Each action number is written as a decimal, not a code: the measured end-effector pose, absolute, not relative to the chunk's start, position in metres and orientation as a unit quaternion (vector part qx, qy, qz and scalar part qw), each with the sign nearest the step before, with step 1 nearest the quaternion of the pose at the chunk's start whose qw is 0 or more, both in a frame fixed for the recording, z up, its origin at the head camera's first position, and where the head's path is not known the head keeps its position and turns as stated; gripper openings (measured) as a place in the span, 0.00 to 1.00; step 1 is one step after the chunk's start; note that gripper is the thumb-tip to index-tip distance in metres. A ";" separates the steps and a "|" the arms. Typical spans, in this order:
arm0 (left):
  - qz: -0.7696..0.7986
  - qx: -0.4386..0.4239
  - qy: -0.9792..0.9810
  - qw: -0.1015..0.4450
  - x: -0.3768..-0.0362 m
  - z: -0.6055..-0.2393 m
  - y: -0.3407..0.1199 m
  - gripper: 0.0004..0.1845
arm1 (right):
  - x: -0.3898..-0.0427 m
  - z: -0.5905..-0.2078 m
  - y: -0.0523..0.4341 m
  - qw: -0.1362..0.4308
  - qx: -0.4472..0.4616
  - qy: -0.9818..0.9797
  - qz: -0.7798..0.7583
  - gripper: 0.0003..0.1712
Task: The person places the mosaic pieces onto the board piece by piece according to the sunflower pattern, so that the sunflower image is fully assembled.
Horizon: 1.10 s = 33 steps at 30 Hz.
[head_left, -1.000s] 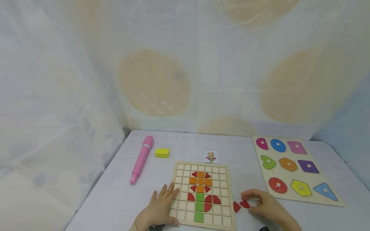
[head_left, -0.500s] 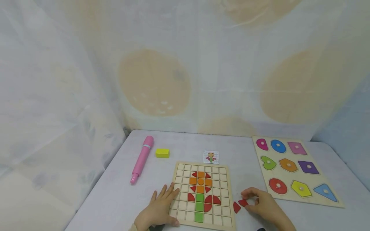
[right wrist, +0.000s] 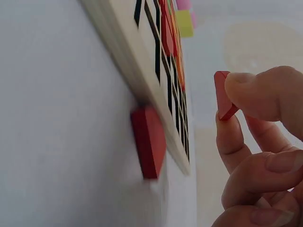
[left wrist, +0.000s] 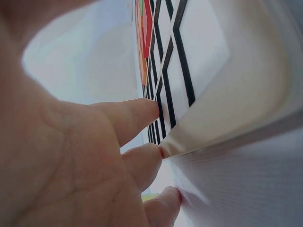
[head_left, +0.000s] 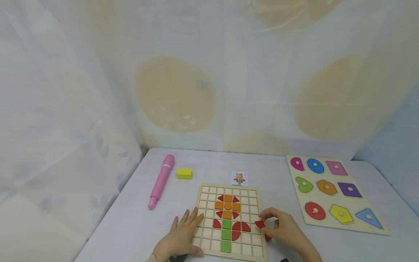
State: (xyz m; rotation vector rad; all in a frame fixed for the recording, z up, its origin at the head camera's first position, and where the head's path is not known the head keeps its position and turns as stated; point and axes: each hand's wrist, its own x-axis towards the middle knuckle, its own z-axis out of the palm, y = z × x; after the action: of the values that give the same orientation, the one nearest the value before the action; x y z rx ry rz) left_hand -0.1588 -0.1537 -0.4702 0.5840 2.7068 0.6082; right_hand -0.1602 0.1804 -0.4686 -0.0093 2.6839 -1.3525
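Observation:
A wooden grid board (head_left: 209, 243) lies on the table, bearing a flower of orange squares (head_left: 227, 198), red pieces and green squares (head_left: 226, 234). My left hand (head_left: 180, 234) rests on its left edge with fingers spread. Between thumb and index finger, my right hand (head_left: 286, 229) pinches a red quarter-circle piece (right wrist: 223, 94), raised near the board's right edge. Another red piece (right wrist: 150, 142) lies on the table against that edge, partly hidden by the hand in the head view.
A small pattern card (head_left: 239, 178) lies behind the board. At the left are a pink microphone-shaped stick (head_left: 161, 182) and a yellow block (head_left: 184, 174). A knobbed shape puzzle (head_left: 334, 216) occupies the right. Cloth hangs behind the table.
My right hand has picked up a red quarter-circle piece from the table and carried it left to the board's right edge. My left hand has stayed in place.

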 end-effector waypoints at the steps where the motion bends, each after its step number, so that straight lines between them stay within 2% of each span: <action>1: 0.212 0.203 0.944 0.153 -0.159 -0.471 -0.153 0.57 | -0.161 -0.468 0.177 0.073 -0.010 0.887 -0.455 0.20; 6: 0.216 0.202 0.942 0.157 -0.159 -0.472 -0.153 0.57 | -0.162 -0.468 0.164 0.088 -0.034 0.870 -0.485 0.21; 13: 0.216 0.201 0.942 0.158 -0.158 -0.470 -0.152 0.57 | -0.168 -0.475 0.145 0.061 -0.072 0.856 -0.508 0.21; 18: 0.217 0.201 0.942 0.157 -0.157 -0.468 -0.152 0.57 | -0.170 -0.477 0.130 0.062 -0.098 0.846 -0.520 0.21; 33: 0.215 0.201 0.942 0.160 -0.158 -0.468 -0.153 0.58 | -0.162 -0.479 0.083 0.039 -0.137 0.875 -0.462 0.19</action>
State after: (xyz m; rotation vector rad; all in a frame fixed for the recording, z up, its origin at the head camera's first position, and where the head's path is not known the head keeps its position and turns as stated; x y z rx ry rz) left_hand -0.1584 -0.1530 -0.4676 0.5750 2.6928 0.6143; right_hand -0.1619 0.0831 -0.4790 -0.4196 2.6832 -1.4159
